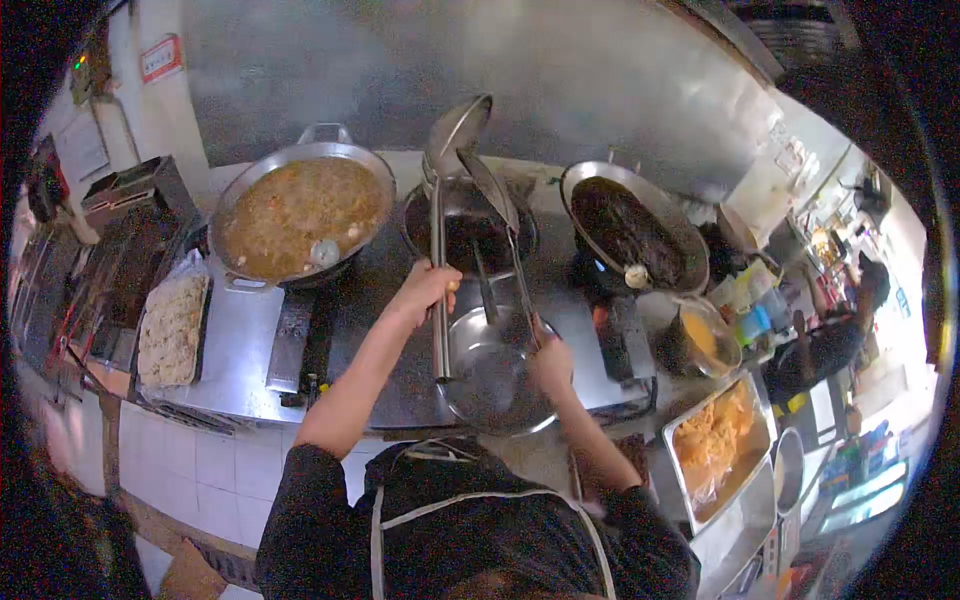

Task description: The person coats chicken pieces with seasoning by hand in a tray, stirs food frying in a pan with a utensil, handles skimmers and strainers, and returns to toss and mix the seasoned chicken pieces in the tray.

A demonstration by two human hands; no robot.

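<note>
My left hand (428,290) is wrapped round the thick metal handle of a large round-headed skimmer (458,135), raised upright over the stove. My right hand (549,364) grips the thin handle of a ladle (490,192), whose head leans close against the skimmer. Whether the two heads touch, I cannot tell. Both tools are above a dark pot (525,240) at the back. In front of it, below my hands, sits a shiny metal bowl (500,400). Another long handle (485,285) slants from the pot towards that bowl.
A wide pan of brownish broth (300,215) stands at left, and a pan of dark liquid (635,230) at right. A tray of pale food (172,330) lies far left. A pot of yellow liquid (705,335) and a tray of orange food (715,440) are at right. Another person (830,345) stands beyond.
</note>
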